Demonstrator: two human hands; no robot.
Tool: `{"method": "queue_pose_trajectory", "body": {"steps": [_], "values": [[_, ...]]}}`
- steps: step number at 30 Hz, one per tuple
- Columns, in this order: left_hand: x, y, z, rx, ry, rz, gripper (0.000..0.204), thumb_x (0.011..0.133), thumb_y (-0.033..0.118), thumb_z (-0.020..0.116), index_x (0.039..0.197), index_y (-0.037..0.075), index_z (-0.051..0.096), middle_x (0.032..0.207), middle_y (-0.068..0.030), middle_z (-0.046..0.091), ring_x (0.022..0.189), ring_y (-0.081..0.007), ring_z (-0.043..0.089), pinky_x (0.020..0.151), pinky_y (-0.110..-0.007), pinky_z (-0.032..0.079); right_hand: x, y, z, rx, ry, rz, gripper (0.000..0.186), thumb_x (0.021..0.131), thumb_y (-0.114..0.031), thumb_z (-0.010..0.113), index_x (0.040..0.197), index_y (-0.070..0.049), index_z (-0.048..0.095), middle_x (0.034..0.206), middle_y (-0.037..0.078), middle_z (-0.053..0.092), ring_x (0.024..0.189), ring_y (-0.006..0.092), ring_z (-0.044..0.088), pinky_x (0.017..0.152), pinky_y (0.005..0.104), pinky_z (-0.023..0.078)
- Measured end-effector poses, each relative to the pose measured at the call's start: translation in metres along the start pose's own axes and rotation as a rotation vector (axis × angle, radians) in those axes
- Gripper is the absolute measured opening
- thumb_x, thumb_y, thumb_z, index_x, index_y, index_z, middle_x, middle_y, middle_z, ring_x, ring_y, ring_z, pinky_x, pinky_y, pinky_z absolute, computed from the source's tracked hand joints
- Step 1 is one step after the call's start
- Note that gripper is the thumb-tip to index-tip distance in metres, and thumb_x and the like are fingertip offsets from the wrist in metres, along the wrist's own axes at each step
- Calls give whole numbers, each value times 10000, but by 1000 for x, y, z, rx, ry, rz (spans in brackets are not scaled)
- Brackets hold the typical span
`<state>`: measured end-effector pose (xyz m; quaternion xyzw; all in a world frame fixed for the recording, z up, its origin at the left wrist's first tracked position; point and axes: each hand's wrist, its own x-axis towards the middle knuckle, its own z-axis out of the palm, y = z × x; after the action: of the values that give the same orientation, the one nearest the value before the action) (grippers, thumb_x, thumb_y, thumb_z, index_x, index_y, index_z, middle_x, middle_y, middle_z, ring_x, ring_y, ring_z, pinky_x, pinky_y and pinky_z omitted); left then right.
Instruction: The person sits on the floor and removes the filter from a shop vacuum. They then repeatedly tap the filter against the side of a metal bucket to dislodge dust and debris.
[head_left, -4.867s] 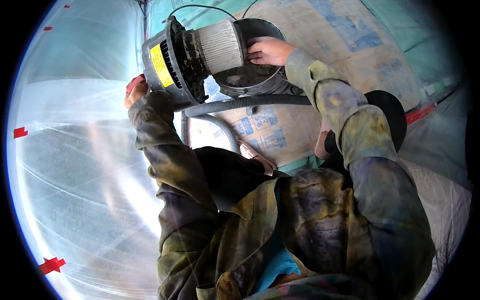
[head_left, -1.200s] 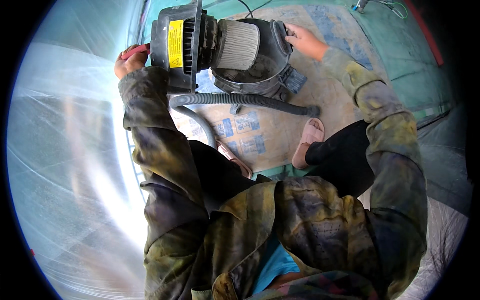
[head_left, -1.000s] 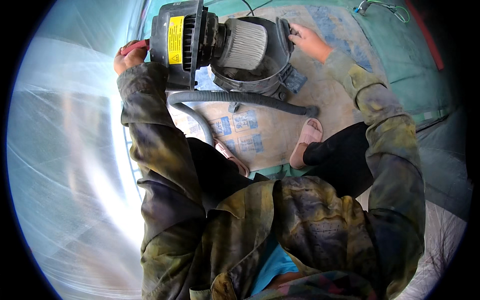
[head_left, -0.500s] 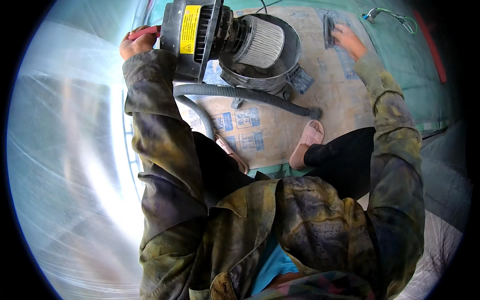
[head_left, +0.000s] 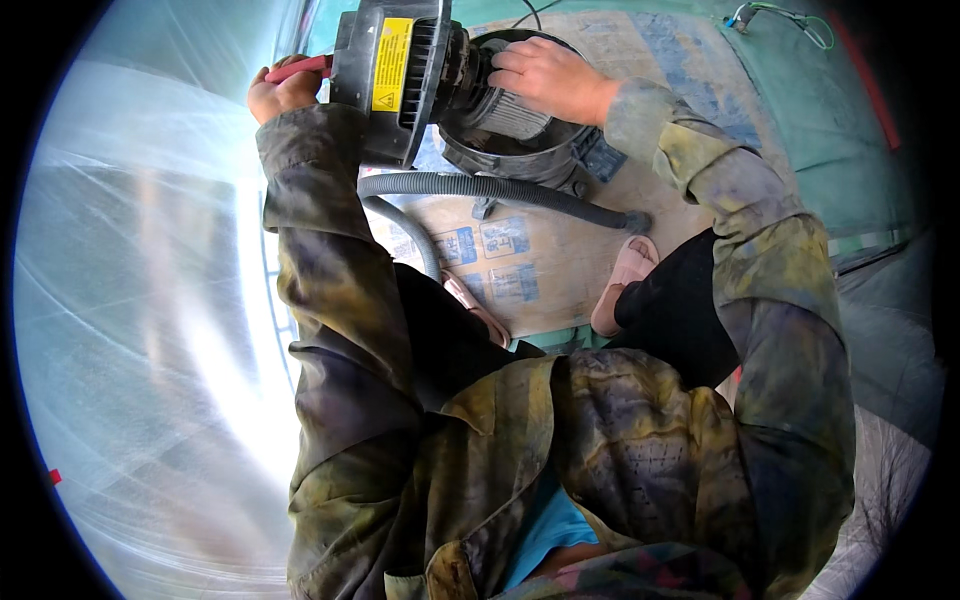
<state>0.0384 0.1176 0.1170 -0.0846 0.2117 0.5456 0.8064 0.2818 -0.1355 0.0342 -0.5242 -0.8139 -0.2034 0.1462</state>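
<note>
My left hand [head_left: 283, 92] grips the red handle [head_left: 310, 64] of the black vacuum motor head [head_left: 355, 80], which is held sideways with a yellow label facing me. A pleated grey-white cylindrical filter [head_left: 512, 122] projects rightward from the head, over the open, dusty metal drum [head_left: 532, 170]. My right hand [head_left: 553, 78] rests on the filter, its fingers curled over the end nearest the head and partly hiding it. A ribbed grey hose [head_left: 530, 200] curves in front of the drum.
Cardboard sheeting [head_left: 690, 185] covers the floor between my pink-sandalled feet [head_left: 628, 262]. Translucent plastic sheeting [head_left: 140, 300] lines the left side. Green sheeting [head_left: 820, 120] borders the right, with cables [head_left: 790, 25] and a red strip [head_left: 870, 85] near the top.
My right hand has moved left onto the filter from the right of the drum; the dark flat piece it held half a second ago is not visible. The motor head sits slightly farther right.
</note>
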Motion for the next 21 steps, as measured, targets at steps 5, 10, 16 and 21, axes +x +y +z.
{"method": "queue_pose_trajectory", "body": {"steps": [5,10,16,21], "values": [[-2,-3,-1,122,-104,72,185,888,52,431,728,123,372,678,17,410,605,-136,423,595,-275,418,8,-2,6,-77,-95,-88,138,721,-105,600,858,-91,614,916,25,599,966,204,549,888,338,414],[-3,-11,-2,81,-79,61,178,895,48,413,736,116,371,681,17,407,613,-135,413,608,-271,418,-9,5,18,-96,-157,-61,124,738,-96,574,856,-112,611,916,13,592,971,190,560,885,321,406],[-22,-17,-1,110,-77,133,118,891,65,470,782,83,430,711,3,459,642,-138,440,664,-267,452,-20,3,22,-57,-76,-37,136,734,-107,590,860,-65,618,1036,68,606,994,212,566,903,339,409],[-33,-16,-7,469,-71,258,133,826,55,630,906,19,530,799,-27,565,721,-142,499,744,-248,468,-15,0,21,-149,-73,-94,157,737,-106,586,887,-88,626,1096,67,594,1013,191,560,896,335,406]]}}
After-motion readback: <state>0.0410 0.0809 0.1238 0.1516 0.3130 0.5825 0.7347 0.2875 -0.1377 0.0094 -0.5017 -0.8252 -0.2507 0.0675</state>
